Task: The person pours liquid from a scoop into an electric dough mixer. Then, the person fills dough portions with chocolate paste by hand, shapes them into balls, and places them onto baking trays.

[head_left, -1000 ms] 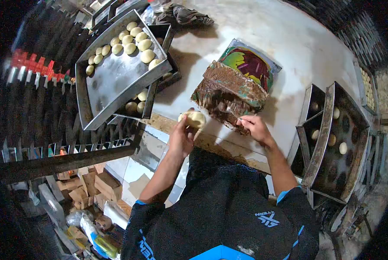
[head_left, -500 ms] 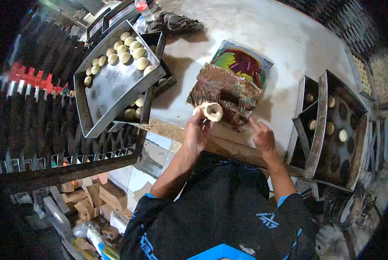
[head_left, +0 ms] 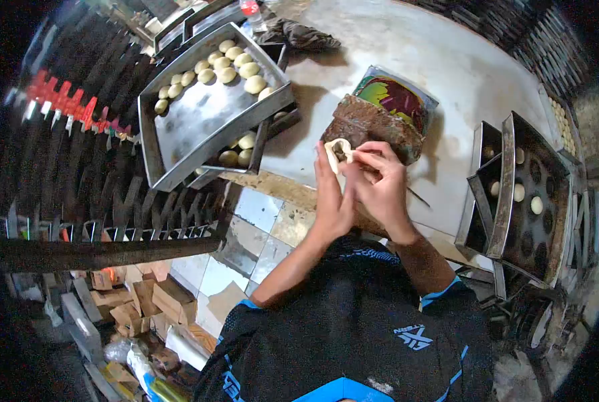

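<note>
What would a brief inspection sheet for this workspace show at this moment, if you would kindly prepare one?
Surface: pale tabletop, stained, with a worn near edge.
Job's things: hollowed dough piece at the hands; brown mass by a colourful packet; dough balls in metal trays on both sides.
Clutter: crumpled dark cloth at the far left; thin dark stick beyond the right hand.
Hands: left hand holds the dough piece; right hand has fingers at its edge.
Cables: nothing seen.
Surroundings: cardboard boxes lower left.

The tabletop (head_left: 477, 84) carries metal trays (head_left: 195, 142), a brown-smeared bag (head_left: 378, 124), a dark cloth (head_left: 305, 36) and a thin stick (head_left: 418, 197).
</note>
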The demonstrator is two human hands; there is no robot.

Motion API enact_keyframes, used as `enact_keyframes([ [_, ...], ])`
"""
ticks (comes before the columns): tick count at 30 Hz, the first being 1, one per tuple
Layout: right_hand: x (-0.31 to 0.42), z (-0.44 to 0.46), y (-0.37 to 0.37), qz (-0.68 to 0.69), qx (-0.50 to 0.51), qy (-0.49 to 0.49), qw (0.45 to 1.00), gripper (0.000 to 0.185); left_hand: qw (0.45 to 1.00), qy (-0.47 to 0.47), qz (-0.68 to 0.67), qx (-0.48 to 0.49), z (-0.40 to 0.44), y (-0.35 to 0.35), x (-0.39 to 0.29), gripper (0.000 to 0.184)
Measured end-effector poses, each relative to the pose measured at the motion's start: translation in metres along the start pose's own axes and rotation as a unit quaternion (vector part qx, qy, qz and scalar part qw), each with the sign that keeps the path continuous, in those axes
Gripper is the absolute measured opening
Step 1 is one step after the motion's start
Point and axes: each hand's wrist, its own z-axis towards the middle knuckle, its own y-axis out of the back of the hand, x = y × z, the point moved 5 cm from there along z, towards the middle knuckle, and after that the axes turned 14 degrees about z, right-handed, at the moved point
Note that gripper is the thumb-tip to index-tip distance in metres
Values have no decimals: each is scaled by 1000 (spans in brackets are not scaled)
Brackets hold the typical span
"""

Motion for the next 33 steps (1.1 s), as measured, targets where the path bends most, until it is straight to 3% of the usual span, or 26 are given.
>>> enact_keyframes([
  [1,24,-4,-19,-47,33,33,998,23,999,-30,-17,6,-6,10,-10,71],
  [2,42,-6,-31,-181,66,135,972,19,1000,-16,7,14,-14,24,-17,70],
  [3,52,-10,-43,-177,74,135,972,19,1000,-11,11,8,-17,42,-20,70],
  [5,76,-22,-70,-213,71,245,943,15,995,-89,9,-33,-23,85,-34,70],
  [7,90,-36,-91,-199,67,281,937,10,945,29,-319,-59,-37,115,-33,69],
  [9,102,-52,-113,-128,179,255,941,8,891,75,-447,-8,-56,141,-7,60],
  [11,106,-64,-126,-147,193,234,941,15,938,-7,-347,7,-71,170,2,52],
  [13,98,-71,-136,-101,203,86,970,21,977,-56,-178,-107,-86,192,-2,43],
  [15,70,-87,-146,20,287,-155,945,26,975,-132,-96,-152,-102,208,-6,32],
  [17,69,-103,-154,94,216,-149,960,20,969,-164,-26,-181,-118,211,2,30],
  [20,104,-114,-176,-51,256,108,959,24,955,-118,101,-253,-135,223,-5,38],
  [21,122,-117,-189,-74,269,136,951,29,955,-96,121,-252,-136,227,-11,44],
  [23,113,-132,-191,-125,280,67,949,24,972,-56,153,-171,-136,234,-17,48],
  [24,112,-136,-191,-128,277,75,949,24,971,-74,181,-139,-140,233,-12,56],
  [25,115,-138,-190,-139,260,145,944,22,970,-83,179,-143,-140,230,-15,56],
  [26,120,-138,-188,-149,242,213,935,21,988,-43,-14,-145,-139,228,-13,58],
  [28,130,-132,-178,-146,244,228,931,19,926,19,-365,-88,-140,208,-6,55],
  [29,136,-130,-171,-141,249,237,929,18,927,16,-365,-83,-137,204,-7,55],
  [31,146,-127,-152,-125,225,215,942,17,857,-22,-515,-25,-132,191,-15,44],
  [33,146,-123,-123,-135,142,-15,981,16,852,6,-522,-30,-135,166,-15,42],
])
